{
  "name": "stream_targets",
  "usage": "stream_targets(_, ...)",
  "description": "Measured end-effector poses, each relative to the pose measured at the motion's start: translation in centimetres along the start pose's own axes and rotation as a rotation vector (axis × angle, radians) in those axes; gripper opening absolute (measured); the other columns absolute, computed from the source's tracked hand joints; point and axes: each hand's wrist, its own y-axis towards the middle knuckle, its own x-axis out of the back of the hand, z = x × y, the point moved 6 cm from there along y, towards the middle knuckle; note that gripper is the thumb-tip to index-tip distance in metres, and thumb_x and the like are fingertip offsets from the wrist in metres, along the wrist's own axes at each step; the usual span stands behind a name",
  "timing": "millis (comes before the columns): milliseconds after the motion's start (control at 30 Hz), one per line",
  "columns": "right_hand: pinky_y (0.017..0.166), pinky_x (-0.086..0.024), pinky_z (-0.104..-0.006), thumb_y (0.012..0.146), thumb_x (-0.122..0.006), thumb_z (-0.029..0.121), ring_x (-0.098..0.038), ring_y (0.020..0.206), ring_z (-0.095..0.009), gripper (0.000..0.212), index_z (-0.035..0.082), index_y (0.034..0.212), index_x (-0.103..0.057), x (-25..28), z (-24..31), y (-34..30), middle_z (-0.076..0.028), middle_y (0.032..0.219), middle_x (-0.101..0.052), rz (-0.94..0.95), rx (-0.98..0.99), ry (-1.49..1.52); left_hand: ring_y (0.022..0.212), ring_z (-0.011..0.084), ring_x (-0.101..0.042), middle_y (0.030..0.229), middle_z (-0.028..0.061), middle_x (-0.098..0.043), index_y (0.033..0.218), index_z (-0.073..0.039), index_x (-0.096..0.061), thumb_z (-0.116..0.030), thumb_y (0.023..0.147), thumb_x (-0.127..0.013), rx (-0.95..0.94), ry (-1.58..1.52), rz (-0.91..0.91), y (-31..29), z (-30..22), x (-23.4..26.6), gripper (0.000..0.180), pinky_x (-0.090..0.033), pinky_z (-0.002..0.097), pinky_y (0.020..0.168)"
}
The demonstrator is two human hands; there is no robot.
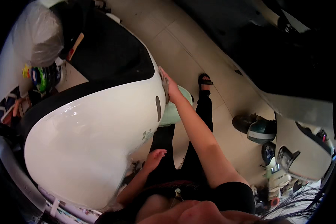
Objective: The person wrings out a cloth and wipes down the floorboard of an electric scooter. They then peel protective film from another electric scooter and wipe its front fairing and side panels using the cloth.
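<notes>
right hand presses flat-fingered over grey cloth against white shell, left hand loosely spread.

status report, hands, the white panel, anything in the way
Right hand flat, pressing grey cloth to the white panel's edge. Left hand off the panel, nothing seen in it. Pale green container below, not visibly blocking the cloth.

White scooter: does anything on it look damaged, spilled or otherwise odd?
Nothing clearly stands out. The white scooter shows no obvious crack or spill on its glossy panel; the dark slot near its edge looks built in. The right hand presses a grey cloth there.
</notes>
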Motion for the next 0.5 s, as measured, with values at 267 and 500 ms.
stream_targets(267,0.103,-0.008,-0.027,0.089,-0.03,0.024,-0.009,0.129,-0.019,0.051,0.003,0.133,-0.017,-3.7,1.3,-7.2,-0.008,0.14,-0.015,-0.006,0.203,-0.486,0.083,0.0129,-0.055,0.096,0.0077,-0.058,0.101,-0.001,-0.054,-0.016,0.087,-0.047,0.076,-0.194,-0.013,0.0,-0.4,-4.6,0.022,-0.043,0.0239,0.077)
stream_targets(500,0.102,-0.011,-0.0281,0.087,-0.035,0.029,-0.013,0.128,-0.019,0.057,0.002,0.133,-0.015,0.1,-1.5,4.6,-0.007,0.139,-0.015,0.048,-0.044,-0.135,0.089,0.0163,-0.054,0.101,0.0087,-0.056,0.106,-0.001,-0.051,-0.02,0.089,-0.043,0.192,-0.235,-0.013,0.3,-2.4,-6.5,0.027,-0.042,0.0285,0.08)
